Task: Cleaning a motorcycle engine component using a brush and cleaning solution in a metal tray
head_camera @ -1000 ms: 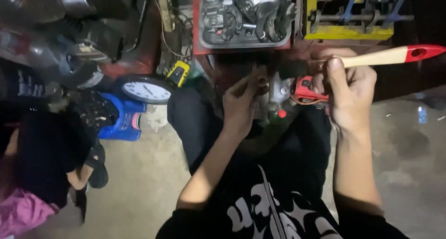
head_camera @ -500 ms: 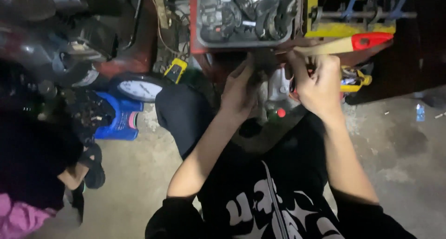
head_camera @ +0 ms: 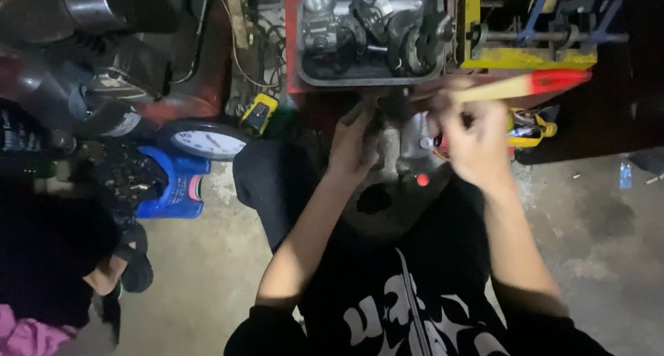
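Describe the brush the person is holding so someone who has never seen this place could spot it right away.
Start at the grey metal tray of engine parts at the top centre. Just below its right corner, the right hand grips a paintbrush with a pale wooden handle and red tip, pointing right toward the yellow metal frame. It is the only long, pale, red-ended stick among dark metal parts.

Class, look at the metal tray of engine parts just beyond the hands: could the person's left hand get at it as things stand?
Probably yes: the left hand sits just below the metal tray, whose open top faces up, and nothing lies between them.
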